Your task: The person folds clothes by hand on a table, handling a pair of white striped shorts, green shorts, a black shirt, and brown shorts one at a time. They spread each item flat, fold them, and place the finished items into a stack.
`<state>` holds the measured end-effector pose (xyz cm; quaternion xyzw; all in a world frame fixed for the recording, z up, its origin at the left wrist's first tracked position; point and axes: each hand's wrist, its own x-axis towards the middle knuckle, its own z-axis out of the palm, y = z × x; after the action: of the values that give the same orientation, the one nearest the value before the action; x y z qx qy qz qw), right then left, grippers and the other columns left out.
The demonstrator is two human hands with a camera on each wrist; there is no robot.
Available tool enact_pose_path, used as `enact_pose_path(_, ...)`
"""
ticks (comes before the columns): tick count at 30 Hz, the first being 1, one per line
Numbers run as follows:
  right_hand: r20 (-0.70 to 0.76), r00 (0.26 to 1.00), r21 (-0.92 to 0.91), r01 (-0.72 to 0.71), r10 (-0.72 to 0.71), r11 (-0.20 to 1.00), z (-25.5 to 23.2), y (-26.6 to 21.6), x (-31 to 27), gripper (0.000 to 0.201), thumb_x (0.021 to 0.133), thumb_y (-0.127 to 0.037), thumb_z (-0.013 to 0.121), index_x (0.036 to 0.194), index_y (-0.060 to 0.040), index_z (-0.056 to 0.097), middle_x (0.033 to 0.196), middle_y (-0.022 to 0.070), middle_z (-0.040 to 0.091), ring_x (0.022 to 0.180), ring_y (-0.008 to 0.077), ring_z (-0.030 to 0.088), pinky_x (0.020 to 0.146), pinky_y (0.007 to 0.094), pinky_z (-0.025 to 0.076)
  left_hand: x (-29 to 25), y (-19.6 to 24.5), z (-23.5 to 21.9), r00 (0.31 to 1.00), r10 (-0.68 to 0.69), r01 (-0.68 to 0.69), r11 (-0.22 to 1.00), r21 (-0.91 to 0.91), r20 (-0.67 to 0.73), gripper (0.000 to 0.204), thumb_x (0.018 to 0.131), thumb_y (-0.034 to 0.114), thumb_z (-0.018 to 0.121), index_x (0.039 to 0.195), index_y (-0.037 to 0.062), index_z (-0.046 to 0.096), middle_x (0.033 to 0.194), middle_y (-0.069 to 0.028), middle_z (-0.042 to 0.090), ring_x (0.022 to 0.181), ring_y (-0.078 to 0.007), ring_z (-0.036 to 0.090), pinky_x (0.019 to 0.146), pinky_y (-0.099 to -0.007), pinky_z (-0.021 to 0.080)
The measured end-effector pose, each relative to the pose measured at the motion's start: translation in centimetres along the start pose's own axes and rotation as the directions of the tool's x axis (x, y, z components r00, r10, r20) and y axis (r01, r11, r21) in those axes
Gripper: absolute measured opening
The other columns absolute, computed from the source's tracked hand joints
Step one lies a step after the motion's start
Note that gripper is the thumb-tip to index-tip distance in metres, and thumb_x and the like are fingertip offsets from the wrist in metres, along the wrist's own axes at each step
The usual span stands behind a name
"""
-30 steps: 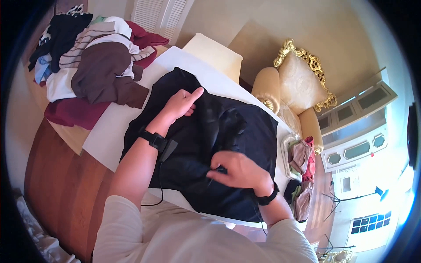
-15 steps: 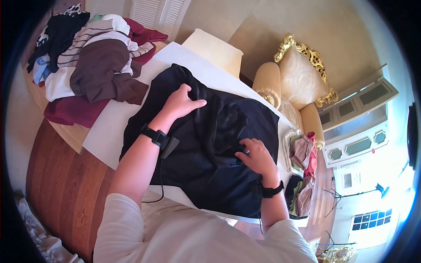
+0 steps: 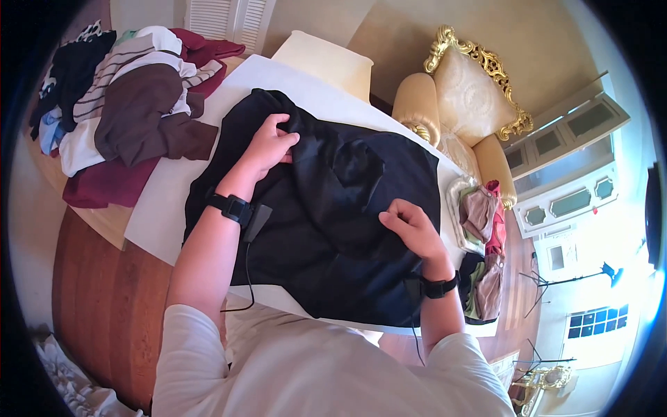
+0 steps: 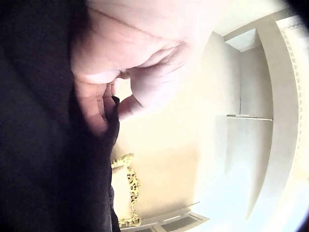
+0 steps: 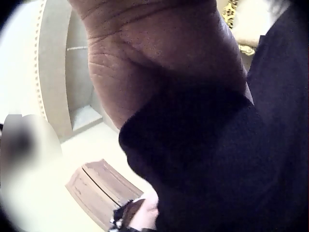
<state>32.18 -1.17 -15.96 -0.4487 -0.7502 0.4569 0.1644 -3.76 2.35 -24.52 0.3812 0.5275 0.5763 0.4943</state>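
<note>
A black garment [image 3: 313, 229] lies spread over the white table, with folds and a raised ridge across its middle. At its upper left part, my left hand [image 3: 269, 147] pinches the cloth. The left wrist view shows the edge of the black cloth [image 4: 108, 130] between thumb and fingers. On the garment's right side, my right hand [image 3: 417, 233] grips the fabric with curled fingers. Black cloth [image 5: 207, 159] hides most of those fingers in the right wrist view, leaving the palm's heel and wrist visible.
A heap of mixed clothes [image 3: 139, 111] lies at the table's left end. Folded clothes [image 3: 479, 215] are stacked at the right edge. A gold-framed armchair [image 3: 472, 104] and a cream box-shaped piece [image 3: 326, 62] stand beyond the white table [image 3: 156, 226].
My left hand, earlier with thumb spread over the cloth, now pinches it. The right hand moved right and away from my body, then curled onto the fabric. The garment's middle folds have flattened somewhat.
</note>
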Motion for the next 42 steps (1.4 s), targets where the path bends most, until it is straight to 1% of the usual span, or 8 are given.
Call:
enact_pose_path(5,0.209,0.977,0.669,-0.118,-0.034,0.734,-0.5,-1.7,-3.1,0.023,0.104,-0.020,0.070,0.092,-0.0070,0.056,0.081,-0.0011,0.059,0.066,0.0066,0.056,0.056,0.0205,0.048,-0.7,1.3,-0.1,0.998,-0.046,0.048,0.996,-0.076,0.034,0.061,0.099,0.008,0.067,0.156,0.0079,0.042,0.114,-0.0135,0.059,0.095,-0.0234,0.070,0.081,-0.0398,0.063)
enact_pose_path(9,0.163,0.939,0.113,-0.322,0.302,0.940,-0.7,0.0,-3.1,0.020,0.106,-0.021,0.068,0.106,-0.0035,0.059,0.097,0.0064,0.069,0.087,0.0104,0.071,0.068,0.0227,0.058,-0.2,0.8,-0.1,0.996,-0.038,0.042,0.997,-0.057,0.081,0.064,0.100,0.011,0.068,0.158,0.0102,0.040,0.114,-0.0129,0.059,0.094,-0.0220,0.069,0.081,-0.0400,0.063)
enact_pose_path(17,0.232,0.947,-0.104,0.250,-0.221,0.963,6.1,-2.4,-3.8,0.030,0.096,-0.020,0.081,0.118,-0.0029,0.069,0.097,0.0046,0.067,0.086,0.0140,0.069,0.074,0.0294,0.057,-0.6,1.1,0.4,0.999,-0.043,0.037,0.968,0.246,0.018,0.085,0.092,0.040,0.081,0.156,0.0014,0.040,0.123,-0.0169,0.062,0.100,-0.0217,0.068,0.082,-0.0369,0.059)
enact_pose_path(21,0.336,0.900,-0.213,0.360,-0.277,0.908,8.5,-3.4,-3.4,0.034,0.092,-0.022,0.081,0.118,-0.0031,0.069,0.096,0.0129,0.066,0.079,0.0281,0.070,0.072,0.0371,0.058,-1.9,0.6,1.3,0.817,0.570,-0.324,0.578,0.748,-0.086,0.064,0.085,0.045,0.085,0.127,0.0033,0.062,0.098,-0.0178,0.070,0.081,-0.0350,0.069,0.075,-0.0442,0.057)
enact_pose_path(25,0.375,0.895,-0.292,0.360,-0.240,0.886,9.1,-4.1,-2.6,0.030,0.092,-0.020,0.079,0.113,-0.0025,0.068,0.098,0.0149,0.067,0.081,0.0324,0.071,0.073,0.0412,0.058,-2.8,2.3,1.5,0.951,0.278,-0.286,0.642,0.712,0.132,0.051,0.081,0.051,0.085,0.079,0.0047,0.065,0.078,-0.0141,0.069,0.077,-0.0337,0.069,0.070,-0.0444,0.054)
enact_pose_path(29,0.387,0.871,-0.316,0.434,-0.304,0.844,9.6,-4.0,-2.1,0.030,0.089,-0.013,0.080,0.113,-0.0018,0.067,0.090,0.0126,0.065,0.076,0.0280,0.070,0.069,0.0386,0.057,-3.8,2.9,2.0,0.968,0.033,-0.235,0.481,0.845,0.250,0.041,0.082,0.042,0.085,0.084,0.0036,0.071,0.082,-0.0164,0.073,0.081,-0.0342,0.072,0.075,-0.0437,0.056)
enact_pose_path(35,0.346,0.892,-0.297,0.397,-0.290,0.868,8.5,-3.7,-1.4,0.025,0.088,-0.007,0.077,0.111,-0.0021,0.068,0.087,0.0124,0.067,0.071,0.0271,0.068,0.067,0.0372,0.055,-2.1,0.9,0.3,0.968,0.159,-0.251,0.623,0.741,0.193,0.027,0.084,0.026,0.074,0.077,0.0013,0.067,0.074,-0.0144,0.070,0.071,-0.0285,0.071,0.067,-0.0400,0.054)
enact_pose_path(42,0.288,0.947,-0.494,0.275,-0.143,0.825,2.8,-4.5,1.6,0.016,0.087,-0.008,0.077,0.100,-0.0006,0.070,0.074,0.0083,0.067,0.069,0.0211,0.068,0.066,0.0331,0.053,-1.8,4.4,-5.1,0.951,-0.274,0.095,0.707,0.701,0.147,0.026,0.085,0.023,0.072,0.074,0.0007,0.064,0.066,-0.0053,0.064,0.057,-0.0146,0.063,0.049,-0.0311,0.046)
